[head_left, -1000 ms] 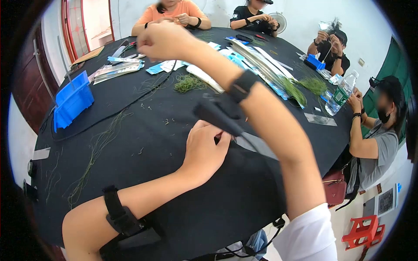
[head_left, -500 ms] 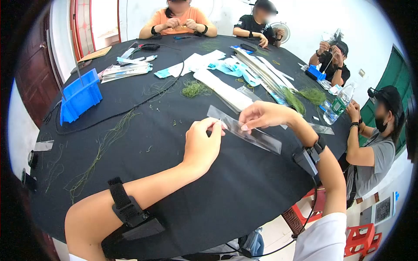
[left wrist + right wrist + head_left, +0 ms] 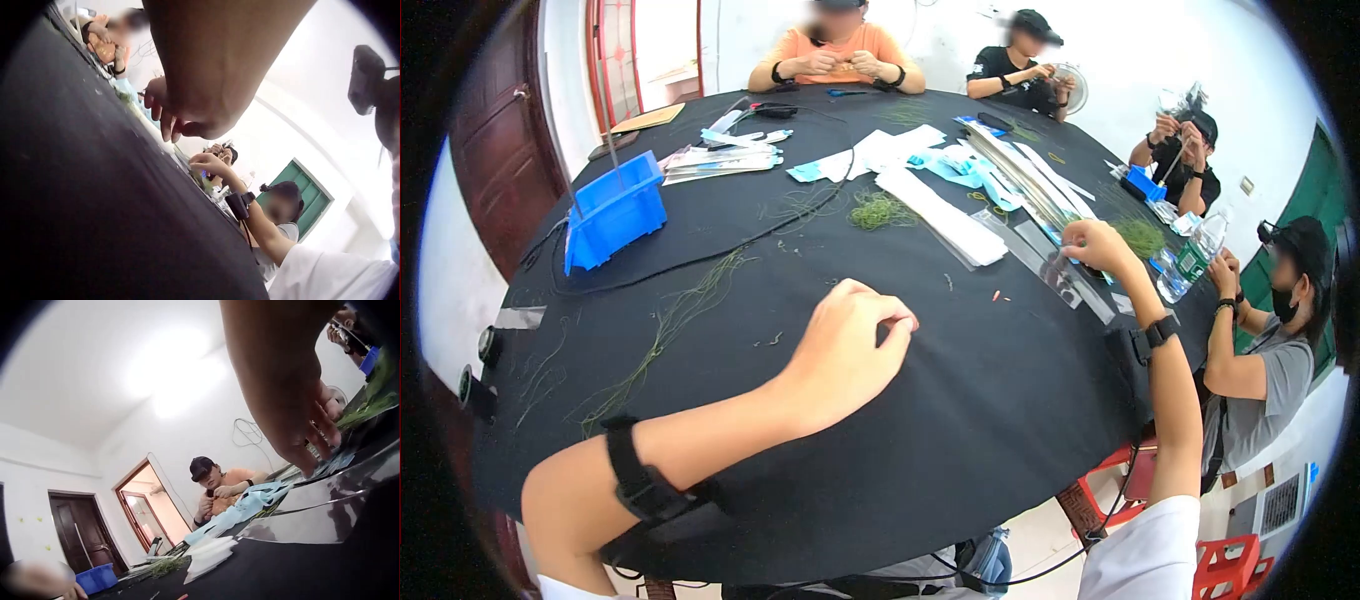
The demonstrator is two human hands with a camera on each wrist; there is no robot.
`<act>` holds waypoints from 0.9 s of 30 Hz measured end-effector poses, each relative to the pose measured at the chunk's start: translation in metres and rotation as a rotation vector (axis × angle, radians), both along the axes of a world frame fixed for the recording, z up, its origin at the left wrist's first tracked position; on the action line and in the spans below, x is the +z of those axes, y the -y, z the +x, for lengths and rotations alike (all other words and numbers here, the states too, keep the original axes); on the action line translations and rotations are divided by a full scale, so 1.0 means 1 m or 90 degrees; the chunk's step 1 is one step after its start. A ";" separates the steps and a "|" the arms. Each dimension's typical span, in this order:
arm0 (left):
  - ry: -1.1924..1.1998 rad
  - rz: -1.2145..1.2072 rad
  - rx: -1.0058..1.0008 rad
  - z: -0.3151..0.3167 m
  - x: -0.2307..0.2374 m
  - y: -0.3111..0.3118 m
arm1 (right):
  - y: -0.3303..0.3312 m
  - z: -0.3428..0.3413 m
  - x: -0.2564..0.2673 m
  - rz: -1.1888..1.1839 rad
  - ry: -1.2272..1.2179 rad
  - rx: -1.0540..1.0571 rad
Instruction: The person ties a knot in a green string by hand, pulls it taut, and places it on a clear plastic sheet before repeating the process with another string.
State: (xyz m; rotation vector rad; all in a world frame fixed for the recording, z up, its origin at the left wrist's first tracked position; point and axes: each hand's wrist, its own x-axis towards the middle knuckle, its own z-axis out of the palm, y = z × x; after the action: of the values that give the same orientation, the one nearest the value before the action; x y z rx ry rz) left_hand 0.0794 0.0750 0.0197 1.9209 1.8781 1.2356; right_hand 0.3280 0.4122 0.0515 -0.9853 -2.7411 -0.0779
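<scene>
Black cloth covers the worktop (image 3: 960,430), and nearest on it the left hand (image 3: 845,350) hovers or rests lightly (I cannot tell which). Its fingers are loosely bent, thumb close to forefinger, with nothing visible between them; a fine thread there might go unseen. From the device on the right wrist a thin cable (image 3: 1116,505) drops past the near edge. My worry is that a long reach could pull it tight and tug the arm mid-move.

Farther out, the right hand (image 3: 1102,248) hangs over clear plastic strips (image 3: 1090,303), its fingers relaxed and pointing down, apparently gripping nothing; whether the tips touch the plastic I cannot tell. The strips lie flat and overlap, to the right of a stack of white strips (image 3: 945,215). Being thin and slick, they could cling together, so that a careless pinch would lift two, or slide if the knuckles brush them.

Beyond the left hand, loose green strands (image 3: 670,325) trail near a black cord (image 3: 735,243); dragging that cord would probably tangle them, or the green clump (image 3: 880,210) past it. The blue bin (image 3: 615,215) stands off to the left.

At the far side a person in orange (image 3: 835,62) works with both hands raised, beside long packets and papers strewn across the cloth.
</scene>
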 end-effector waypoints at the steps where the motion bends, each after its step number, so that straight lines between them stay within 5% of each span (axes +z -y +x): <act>1: -0.044 0.012 -0.010 -0.009 0.002 0.009 | 0.001 -0.001 0.001 -0.001 -0.047 0.008; 4: -0.183 0.078 0.012 -0.041 0.006 0.038 | 0.028 -0.027 0.012 0.057 -0.048 -0.010; 8: -0.234 0.032 0.110 -0.077 0.013 0.074 | 0.052 -0.078 0.013 0.047 -0.045 0.173; 17: -0.277 -0.028 0.188 -0.114 0.007 0.106 | 0.104 -0.191 -0.005 0.031 -0.110 0.324; 27: -0.266 -0.015 0.221 -0.124 -0.002 0.102 | 0.145 -0.226 -0.021 0.069 -0.230 0.401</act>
State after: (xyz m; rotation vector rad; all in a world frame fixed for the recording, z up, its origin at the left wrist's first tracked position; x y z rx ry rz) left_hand -0.0441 -0.0273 0.0181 2.0209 2.5082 0.9302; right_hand 0.1024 0.2668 0.0304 -0.0659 -2.5367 0.0540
